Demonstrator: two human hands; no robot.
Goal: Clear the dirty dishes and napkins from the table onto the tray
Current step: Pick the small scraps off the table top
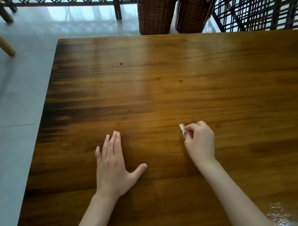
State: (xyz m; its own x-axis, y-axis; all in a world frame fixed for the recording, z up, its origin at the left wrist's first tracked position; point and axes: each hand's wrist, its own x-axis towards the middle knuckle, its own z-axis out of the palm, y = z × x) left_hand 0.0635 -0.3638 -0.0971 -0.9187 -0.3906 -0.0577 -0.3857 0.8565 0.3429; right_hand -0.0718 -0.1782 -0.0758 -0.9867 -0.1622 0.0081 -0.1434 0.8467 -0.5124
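In the head view, the wooden table (180, 92) fills the middle and lower frame. The left hand (113, 167) lies flat and released at lower center, fingers straight on the wood. The right hand (199, 142), to its right, has its fingers curled and pinches a small white scrap (182, 130), probably a bit of napkin, just at its fingertips and close to the table surface. No tray and no dishes show in this frame, so the clearing looks nearly finished.

To do this step well, the person should probably keep the pinch firm, lift the scrap straight up so it does not tear or smear, and carry it to the tray, wherever that stands out of frame. A few small dark spots (120, 63) mark the wood in the upper middle.

2 wicker baskets (156, 14) stand on the floor at the upper right. No brand, label or writing can be read anywhere.
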